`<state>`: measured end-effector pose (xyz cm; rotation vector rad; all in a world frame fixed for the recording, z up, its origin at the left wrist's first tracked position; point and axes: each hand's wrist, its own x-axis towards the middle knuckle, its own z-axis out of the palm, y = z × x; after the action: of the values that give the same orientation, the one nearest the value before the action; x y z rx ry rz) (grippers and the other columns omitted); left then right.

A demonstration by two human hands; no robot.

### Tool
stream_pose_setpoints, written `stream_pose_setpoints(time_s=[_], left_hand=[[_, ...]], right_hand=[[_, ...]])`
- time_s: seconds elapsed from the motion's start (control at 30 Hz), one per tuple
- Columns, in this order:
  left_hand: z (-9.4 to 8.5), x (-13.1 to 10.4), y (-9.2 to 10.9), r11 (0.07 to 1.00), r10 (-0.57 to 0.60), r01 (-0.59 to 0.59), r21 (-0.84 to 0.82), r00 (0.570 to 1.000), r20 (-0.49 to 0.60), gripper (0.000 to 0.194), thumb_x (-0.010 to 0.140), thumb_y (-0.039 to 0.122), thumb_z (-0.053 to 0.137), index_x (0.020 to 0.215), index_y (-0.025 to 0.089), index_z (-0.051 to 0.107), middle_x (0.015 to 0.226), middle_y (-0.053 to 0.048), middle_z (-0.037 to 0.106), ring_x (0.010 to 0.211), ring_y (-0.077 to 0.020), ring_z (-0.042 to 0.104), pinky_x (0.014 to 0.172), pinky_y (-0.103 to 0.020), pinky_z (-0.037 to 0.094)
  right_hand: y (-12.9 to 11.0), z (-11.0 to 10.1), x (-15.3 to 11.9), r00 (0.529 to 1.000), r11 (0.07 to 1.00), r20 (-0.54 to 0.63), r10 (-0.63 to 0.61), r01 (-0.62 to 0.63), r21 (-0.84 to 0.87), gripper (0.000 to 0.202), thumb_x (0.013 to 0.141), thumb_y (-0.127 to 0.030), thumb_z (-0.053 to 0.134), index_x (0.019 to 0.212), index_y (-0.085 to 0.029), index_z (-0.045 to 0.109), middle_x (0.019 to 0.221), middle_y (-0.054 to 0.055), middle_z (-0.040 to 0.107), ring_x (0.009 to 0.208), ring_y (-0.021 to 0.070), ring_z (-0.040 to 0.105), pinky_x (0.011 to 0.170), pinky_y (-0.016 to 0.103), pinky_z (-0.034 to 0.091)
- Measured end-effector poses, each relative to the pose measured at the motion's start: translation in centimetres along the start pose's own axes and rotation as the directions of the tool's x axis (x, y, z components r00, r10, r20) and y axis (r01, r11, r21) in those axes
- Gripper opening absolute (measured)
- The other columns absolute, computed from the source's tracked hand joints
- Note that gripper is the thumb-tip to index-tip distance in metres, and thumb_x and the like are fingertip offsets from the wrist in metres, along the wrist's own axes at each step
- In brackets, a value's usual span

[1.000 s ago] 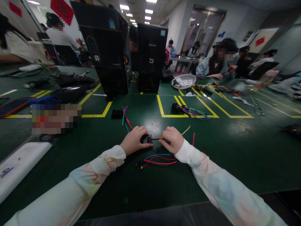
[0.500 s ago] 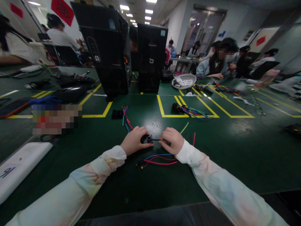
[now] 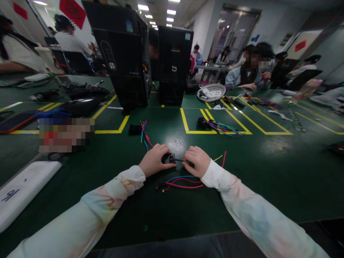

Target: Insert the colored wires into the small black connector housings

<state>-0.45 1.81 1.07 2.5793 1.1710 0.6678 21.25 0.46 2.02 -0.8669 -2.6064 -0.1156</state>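
Observation:
My left hand (image 3: 156,160) is closed around a small black connector housing (image 3: 168,158), fingers on top and thumb below. My right hand (image 3: 197,160) pinches a thin dark wire (image 3: 179,160) that runs to the housing; whether it sits inside cannot be made out. A yellow-green wire end (image 3: 218,157) and a red wire end (image 3: 224,159) stick out beyond my right hand. Below the hands lie loose red and blue wires (image 3: 184,183) with small metal ends. Up and left of my left hand rests a black connector with coloured wires (image 3: 135,129).
Two black computer towers (image 3: 120,57) (image 3: 174,64) stand at the back of the green table (image 3: 172,222). A wire bundle (image 3: 220,126) lies right of centre, with a white basket (image 3: 211,92) behind it. A white power strip (image 3: 25,193) is at left. Other people sit further off.
The yellow-green wire end beside my right hand has swung lower and to the right. Both hands keep nearly the same place and grip.

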Motion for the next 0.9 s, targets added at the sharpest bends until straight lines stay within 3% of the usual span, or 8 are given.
stream_pose_setpoints(time_s=[0.17,0.37,0.47,0.57,0.77,0.9], left_hand=[[0.1,0.0,0.0,1.0,0.001,-0.001,-0.007,1.0,0.002,0.035,0.068,0.049,0.064,0.084,0.019,0.055,0.086,-0.002,0.055,0.081,-0.0199,0.046,0.071,-0.032,0.04],[0.1,0.0,-0.1,1.0,-0.006,0.006,-0.006,1.0,0.0,0.037,0.068,0.052,0.062,0.085,0.019,0.054,0.087,-0.003,0.055,0.082,-0.0204,0.046,0.072,-0.033,0.04],[0.0,0.0,-0.1,1.0,-0.006,0.006,0.003,1.0,0.002,0.037,0.068,0.052,0.062,0.084,0.019,0.054,0.087,-0.003,0.055,0.081,-0.0205,0.046,0.071,-0.032,0.04],[0.0,0.0,0.0,1.0,-0.001,0.001,0.011,1.0,0.01,0.037,0.069,0.052,0.062,0.085,0.019,0.054,0.087,-0.003,0.055,0.081,-0.0205,0.046,0.071,-0.032,0.04],[0.0,0.0,-0.1,1.0,0.006,-0.006,0.015,1.0,0.013,0.037,0.069,0.051,0.062,0.085,0.019,0.054,0.089,-0.003,0.055,0.082,-0.0205,0.046,0.073,-0.033,0.04],[0.0,0.1,-0.1,1.0,0.007,-0.007,0.011,1.0,0.014,0.038,0.069,0.052,0.062,0.086,0.019,0.054,0.088,-0.003,0.055,0.082,-0.0203,0.046,0.073,-0.032,0.04]], right_hand=[[0.4,0.0,-0.1,0.999,1.0,0.038,0.0,0.0,0.003,0.015,0.085,-0.025,0.042,0.076,-0.017,0.052,0.071,0.004,0.055,0.074,0.0167,0.043,0.065,0.029,0.027],[-0.2,-0.4,-0.1,0.99,0.992,-0.123,0.066,-0.078,-0.099,0.022,0.088,-0.03,0.042,0.079,-0.018,0.057,0.07,0.004,0.058,0.073,0.017,0.044,0.069,0.032,0.025],[-0.6,-0.7,-0.1,0.988,0.991,-0.148,0.055,-0.071,-0.109,0.022,0.088,-0.029,0.043,0.078,-0.018,0.058,0.069,0.003,0.059,0.072,0.0169,0.043,0.071,0.032,0.026],[-0.5,-0.6,-0.1,0.993,0.995,-0.108,0.046,-0.055,-0.083,0.021,0.088,-0.029,0.042,0.077,-0.017,0.057,0.07,0.004,0.058,0.072,0.0171,0.044,0.068,0.031,0.026],[0.3,0.3,-0.1,0.994,0.998,0.095,0.046,-0.041,-0.055,0.017,0.087,-0.027,0.042,0.077,-0.017,0.053,0.072,0.003,0.058,0.073,0.0163,0.045,0.065,0.029,0.026],[0.0,-0.1,-0.2,0.997,0.992,-0.024,0.072,-0.074,-0.107,0.021,0.088,-0.03,0.042,0.077,-0.018,0.055,0.072,0.003,0.058,0.073,0.0161,0.044,0.069,0.031,0.026]])
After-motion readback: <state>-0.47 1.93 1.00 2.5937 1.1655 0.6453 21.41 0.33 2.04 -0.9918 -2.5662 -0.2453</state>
